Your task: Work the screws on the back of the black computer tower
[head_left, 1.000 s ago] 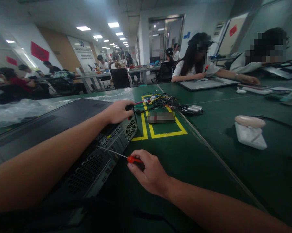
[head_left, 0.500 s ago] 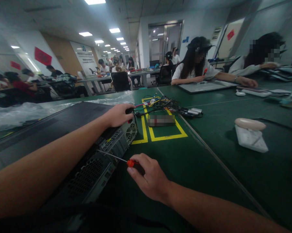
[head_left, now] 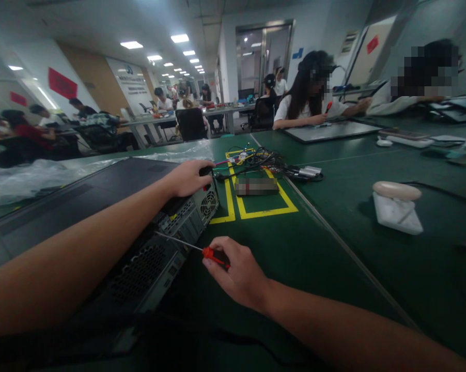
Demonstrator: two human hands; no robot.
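Observation:
A black computer case (head_left: 89, 194) lies on the green table (head_left: 272, 253) at the left, its vented rear panel facing me. My left hand (head_left: 189, 178) rests on the far corner of the case, above the round fan grille (head_left: 208, 204), its fingers bent over the edge. In my right hand (head_left: 241, 271) is a screwdriver (head_left: 210, 253) with a red and black handle, held between thumb and fingers. Its long shaft points left, and the tip meets the rear panel near the slot covers. The exact contact point is too small to make out.
Beyond the case lie tangled cables (head_left: 262, 160) and a blurred dark box (head_left: 256, 186) inside yellow tape. Clear plastic wrap (head_left: 19, 178) is behind the case. A white stand (head_left: 398, 209) is at the right. Across the table, a person (head_left: 308, 95) leans over a flat panel (head_left: 331, 130).
The view has shifted slightly. The screwdriver handle has turned a little in my right hand. Across the table, the person's outstretched hand has drawn back. My left hand stays on the case.

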